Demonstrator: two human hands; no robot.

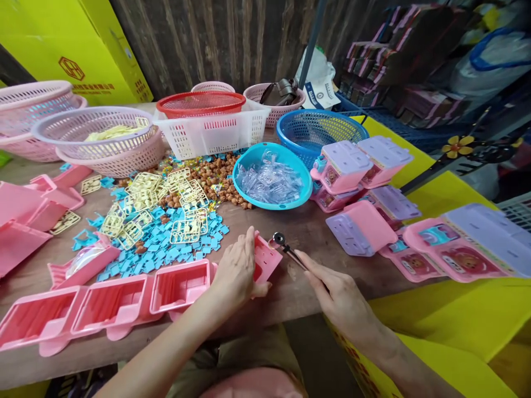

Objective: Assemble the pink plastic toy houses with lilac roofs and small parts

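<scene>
My left hand point(238, 268) is wrapped round a pink plastic box point(267, 258), its flat side with small holes facing right. In my right hand point(338, 293) is a thin dark metal tool point(296, 258), gripped between thumb and fingers. The round head of the tool is close to the upper right edge of the pink box; whether they touch I cannot tell. Left of my left hand, several open pink boxes point(112, 304) stand in a row along the table's front edge. A turquoise bowl point(305, 190) of clear plastic parts sits behind the held box.
Blue pieces point(166, 251), cream frames point(143, 190) and brown pieces point(224, 177) lie heaped at left centre. Baskets point(215, 135) line the back. Finished-looking pink and purple boxes point(373, 221) are grouped at right, above yellow cartons point(456, 315). Pink trays point(25, 221) lie far left.
</scene>
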